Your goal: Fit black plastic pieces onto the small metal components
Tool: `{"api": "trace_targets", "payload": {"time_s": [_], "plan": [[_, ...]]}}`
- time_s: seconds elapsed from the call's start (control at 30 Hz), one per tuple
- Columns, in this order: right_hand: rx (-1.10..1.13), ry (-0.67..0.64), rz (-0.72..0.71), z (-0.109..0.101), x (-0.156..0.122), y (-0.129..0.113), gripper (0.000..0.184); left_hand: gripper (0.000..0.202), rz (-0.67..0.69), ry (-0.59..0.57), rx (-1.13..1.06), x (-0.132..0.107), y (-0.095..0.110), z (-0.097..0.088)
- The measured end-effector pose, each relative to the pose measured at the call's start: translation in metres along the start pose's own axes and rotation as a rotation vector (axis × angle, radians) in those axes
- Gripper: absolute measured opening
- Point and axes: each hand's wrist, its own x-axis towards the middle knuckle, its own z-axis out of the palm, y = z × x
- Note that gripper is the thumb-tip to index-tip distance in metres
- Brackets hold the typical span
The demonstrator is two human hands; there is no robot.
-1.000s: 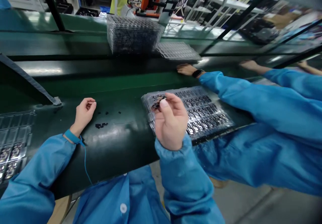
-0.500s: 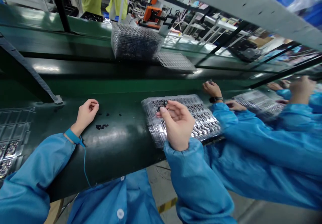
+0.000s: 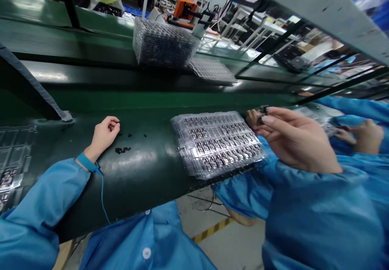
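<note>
My right hand [image 3: 299, 140] is raised past the right edge of a stack of clear plastic trays [image 3: 186, 150]. Thumb and forefinger pinch a small dark electronic part [image 3: 263, 110], whose exact kind I cannot make out. Rows of small metallic parts [image 3: 223, 143] fill much of the top tray, with a gap in one row. On the green table [image 3: 152, 169], my left hand [image 3: 103, 135] rests with its fingers curled closed; what they hold, if anything, is hidden. Close by lie several small black pieces [image 3: 122, 150]. A blue wrist strap [image 3: 86, 162] with a cord is on my left wrist.
Another clear tray [image 3: 18, 148] with parts lies at far left. A tall stack of trays [image 3: 165, 43] stands on the shelf behind, beside a flatter one [image 3: 212, 71]. Co-workers in blue sleeves [image 3: 349, 104] work on the right; one hand is partly behind mine. A dark post [image 3: 33, 88] slants at left.
My right hand has moved right, from above the tray stack to beyond its right edge, with a small part in its pinch. The left hand stays in place. Co-workers' arms at right have shifted.
</note>
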Motion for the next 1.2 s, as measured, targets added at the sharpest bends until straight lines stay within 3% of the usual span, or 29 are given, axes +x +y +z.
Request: {"api": "trace_targets", "payload": {"time_s": [0.13,0.3,0.47,0.63,0.9,1.07,1.2], "plan": [[-0.255,-0.025,0.143,-0.009,0.029,0.033,0.022,0.021,0.016,-0.008,0.012,0.0,-0.003,0.001],[-0.518,-0.047,0.177,-0.001,0.063,0.096,0.023,0.021,0.03,-0.029,0.013,0.0,-0.004,0.0],[-0.67,-0.128,0.217,0.005,0.075,0.124,0.022,0.022,0.027,-0.038,0.01,0.0,-0.002,0.0],[-0.827,-0.161,0.12,0.0,0.075,0.129,0.023,0.02,0.028,-0.054,0.026,0.0,-0.001,0.0],[-1.165,-0.164,0.007,0.005,0.066,0.118,0.007,0.021,0.019,-0.071,0.048,0.001,-0.002,0.001],[-1.133,-0.095,-0.108,0.011,0.053,0.103,0.007,0.021,0.02,-0.06,0.045,0.0,0.0,-0.001],[-0.89,-0.138,-0.348,0.045,0.009,0.083,0.013,0.019,0.022,-0.064,0.044,0.0,0.001,0.0]]}}
